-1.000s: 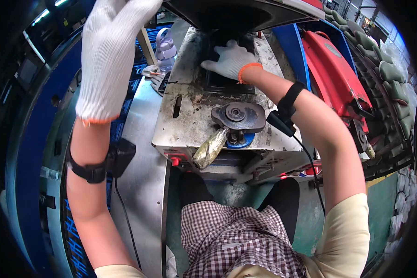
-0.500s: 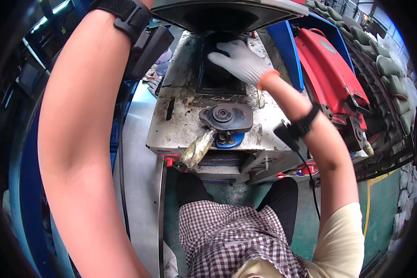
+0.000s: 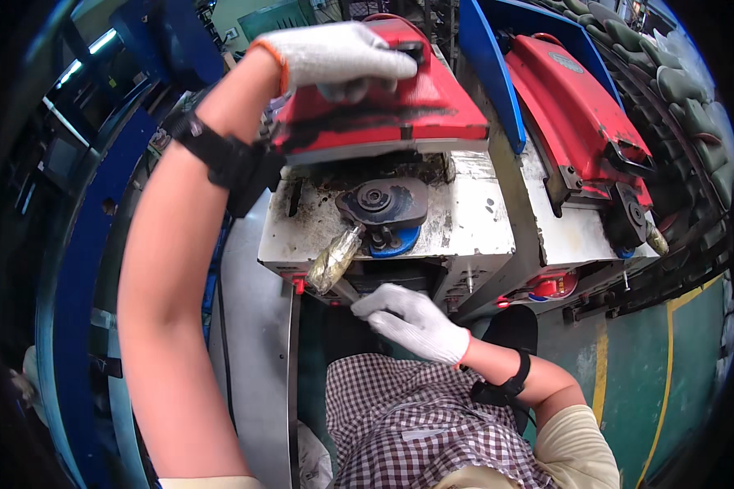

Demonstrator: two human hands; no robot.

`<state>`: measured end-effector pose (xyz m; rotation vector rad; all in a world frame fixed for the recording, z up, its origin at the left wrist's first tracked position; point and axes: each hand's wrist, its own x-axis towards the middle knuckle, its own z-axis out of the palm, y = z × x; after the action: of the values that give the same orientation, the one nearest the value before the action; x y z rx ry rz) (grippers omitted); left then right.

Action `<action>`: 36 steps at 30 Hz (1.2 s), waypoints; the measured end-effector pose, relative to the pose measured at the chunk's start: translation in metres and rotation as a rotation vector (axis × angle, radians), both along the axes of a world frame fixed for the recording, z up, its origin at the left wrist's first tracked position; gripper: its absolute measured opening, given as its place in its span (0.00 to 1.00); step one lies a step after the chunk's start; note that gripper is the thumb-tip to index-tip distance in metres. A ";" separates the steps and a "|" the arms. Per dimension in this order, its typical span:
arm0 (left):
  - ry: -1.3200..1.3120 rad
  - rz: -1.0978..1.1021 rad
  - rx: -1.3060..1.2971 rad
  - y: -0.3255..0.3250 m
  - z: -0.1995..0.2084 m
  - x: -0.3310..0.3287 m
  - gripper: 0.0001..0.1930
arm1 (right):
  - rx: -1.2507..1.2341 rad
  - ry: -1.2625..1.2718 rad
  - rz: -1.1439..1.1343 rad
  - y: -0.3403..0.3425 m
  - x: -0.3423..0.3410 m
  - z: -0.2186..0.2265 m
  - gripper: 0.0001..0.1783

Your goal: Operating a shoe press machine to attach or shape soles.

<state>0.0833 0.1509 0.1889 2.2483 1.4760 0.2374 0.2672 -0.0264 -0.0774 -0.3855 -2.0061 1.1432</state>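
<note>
My left hand (image 3: 347,59), in a white knit glove, is closed around the handle (image 3: 413,52) of a red press lid (image 3: 383,114). The lid is tilted low over the worn white machine bed and hides what lies beneath it. My right hand (image 3: 416,322), gloved in white, hovers in front of the machine near its front opening (image 3: 400,275), fingers loosely stretched and holding nothing. Between the hands, on the front of the bed, sits a dark metal clamp (image 3: 383,201) on a blue base, its lever (image 3: 334,259) wrapped in yellowish film.
On the right stands a second machine with a red lid (image 3: 575,98) and a blue side guard (image 3: 497,73). Beyond it is a rack of grey-green curved pads (image 3: 693,114). A steel table (image 3: 257,350) runs along my left side.
The raised lid has come down, showing its red top. My right hand has left the dark plate under it and drawn back toward me, below the clamp.
</note>
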 end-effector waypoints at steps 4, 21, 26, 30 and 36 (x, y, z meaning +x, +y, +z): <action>-0.064 0.009 -0.099 -0.012 -0.036 0.007 0.21 | -0.858 0.036 0.186 -0.002 -0.022 -0.010 0.24; 0.131 0.055 0.163 -0.030 -0.086 0.010 0.28 | -1.565 0.886 0.852 0.010 -0.010 0.022 0.29; 0.069 0.019 0.251 -0.025 -0.094 0.011 0.28 | -1.287 0.897 0.442 0.017 0.091 0.034 0.40; -0.063 0.080 0.082 -0.029 -0.088 0.015 0.21 | -0.547 0.360 -0.326 0.013 0.176 0.042 0.32; -0.503 0.117 0.348 -0.033 -0.092 0.027 0.17 | 0.681 -0.388 -1.395 0.037 0.324 0.085 0.13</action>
<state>0.1105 0.1183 0.0966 2.1259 1.3603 1.0823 0.5908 0.0108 0.0072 -1.3734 -1.6237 -0.4868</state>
